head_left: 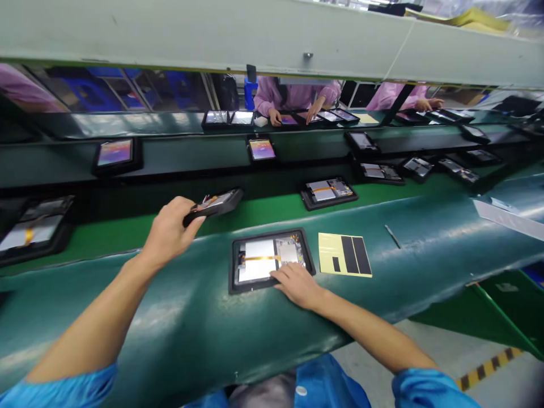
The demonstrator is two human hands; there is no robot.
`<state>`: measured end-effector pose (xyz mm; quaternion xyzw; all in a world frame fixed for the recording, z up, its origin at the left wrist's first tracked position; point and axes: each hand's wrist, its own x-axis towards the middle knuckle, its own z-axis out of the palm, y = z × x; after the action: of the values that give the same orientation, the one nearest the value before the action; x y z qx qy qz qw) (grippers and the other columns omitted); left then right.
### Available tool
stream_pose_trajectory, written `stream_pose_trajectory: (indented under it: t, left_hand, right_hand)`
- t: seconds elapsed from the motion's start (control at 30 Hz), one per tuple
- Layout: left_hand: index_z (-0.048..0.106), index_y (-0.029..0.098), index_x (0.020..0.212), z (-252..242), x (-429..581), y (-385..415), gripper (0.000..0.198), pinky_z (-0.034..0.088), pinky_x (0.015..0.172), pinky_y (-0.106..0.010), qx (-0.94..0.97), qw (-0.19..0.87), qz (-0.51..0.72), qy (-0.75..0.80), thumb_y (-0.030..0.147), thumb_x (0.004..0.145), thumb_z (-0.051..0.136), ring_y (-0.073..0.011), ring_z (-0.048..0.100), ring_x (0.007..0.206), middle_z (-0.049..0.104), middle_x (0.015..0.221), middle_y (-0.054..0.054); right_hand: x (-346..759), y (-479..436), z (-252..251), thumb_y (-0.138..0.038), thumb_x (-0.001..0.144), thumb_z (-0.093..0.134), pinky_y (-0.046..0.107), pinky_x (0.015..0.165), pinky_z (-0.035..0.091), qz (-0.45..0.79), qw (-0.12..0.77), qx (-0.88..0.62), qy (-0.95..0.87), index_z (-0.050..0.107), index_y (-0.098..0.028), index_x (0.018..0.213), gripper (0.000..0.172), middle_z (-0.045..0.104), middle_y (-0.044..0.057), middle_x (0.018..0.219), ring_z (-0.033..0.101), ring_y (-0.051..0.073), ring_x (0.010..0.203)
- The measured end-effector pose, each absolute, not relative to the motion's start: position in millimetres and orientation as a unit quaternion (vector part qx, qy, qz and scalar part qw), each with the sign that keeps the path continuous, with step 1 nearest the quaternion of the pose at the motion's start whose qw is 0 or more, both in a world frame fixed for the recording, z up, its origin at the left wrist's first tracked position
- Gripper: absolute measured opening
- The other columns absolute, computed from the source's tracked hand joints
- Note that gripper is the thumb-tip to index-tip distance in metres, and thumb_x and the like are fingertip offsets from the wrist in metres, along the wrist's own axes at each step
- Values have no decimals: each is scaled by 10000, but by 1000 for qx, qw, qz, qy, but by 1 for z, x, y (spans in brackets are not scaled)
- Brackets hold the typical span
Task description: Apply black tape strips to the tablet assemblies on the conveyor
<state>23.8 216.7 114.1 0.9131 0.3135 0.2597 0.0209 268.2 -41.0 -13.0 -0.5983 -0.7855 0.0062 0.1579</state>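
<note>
Far left on belt: open tablet in tray, back off, orange flex showing. Left hand out over belt edge, fingers closed on one end of a dark unit, held tilted and clear of the surface, wires visible at its near end. Grip at one end only; likely to pivot or slip, and a drop would land on belt or table edge. Loose wires could snag on fingers. Centre, on table: open unit in black tray, silver plates and orange flex exposed. Right hand flat and open, fingertips resting on tray's near right corner, touching, not gripping. Fingers close to bare board; a slide inward risks smudging or catching the flex. Table surface curves toward the person, so an unpinned tray might creep. Just right: yellow sheet with black strips, apart from the tray; loose, could shift under a sleeve. Further right, thin stylus-like tool lying free, may roll downslope. Beyond belt: more tablets, lit screens, co-workers in pink sleeves at far side.
</note>
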Motion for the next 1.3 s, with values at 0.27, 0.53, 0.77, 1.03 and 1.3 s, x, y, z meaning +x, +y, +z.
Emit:
stream_pose_trajectory:
  t: [0.27,0.53,0.77,1.03,1.3]
  left_hand:
    - [642,360,1079,110,-68,89,248,530,773,-371,901,38,364,235,204,890,606,-211,602,821,610,898,9]
    - [757,301,981,-6,-190,16,227,542,913,-483,903,15,188,387,335,907,545,-308,668,1029,709,1125,-97]
    - [488,160,1417,-16,-188,14,906,563,534,-361,621,230,251,705,745,732,581,-279,689,763,689,1084,-121]
    - [474,198,1445,-25,-148,42,835,582,716,-399,621,213,267,706,693,778,561,-257,671,824,699,1204,-107]
    - [527,180,1391,-28,-67,57,546,584,860,-403,738,265,307,540,394,889,528,-277,625,1157,584,1355,-150]
  right_hand:
    - [303,63,10,-151,979,543,512,1030,394,-10,231,-730,-643,513,-124,1454,477,567,212,1352,494,339,1229]
    - [274,52,-4,-266,990,595,428,996,435,89,249,-663,-701,614,-179,1340,361,644,128,1283,557,275,1178]
    - [222,81,-6,-332,1006,604,422,1045,435,162,241,-604,-742,505,-160,1468,503,619,125,1413,550,266,1268]
    - [221,30,-3,-418,969,668,405,981,459,193,220,-596,-748,497,-145,1461,588,745,87,1109,660,253,1065]
    - [272,-54,0,-429,1022,561,404,885,462,67,249,-637,-727,535,-146,1406,478,696,135,1188,625,272,1045]
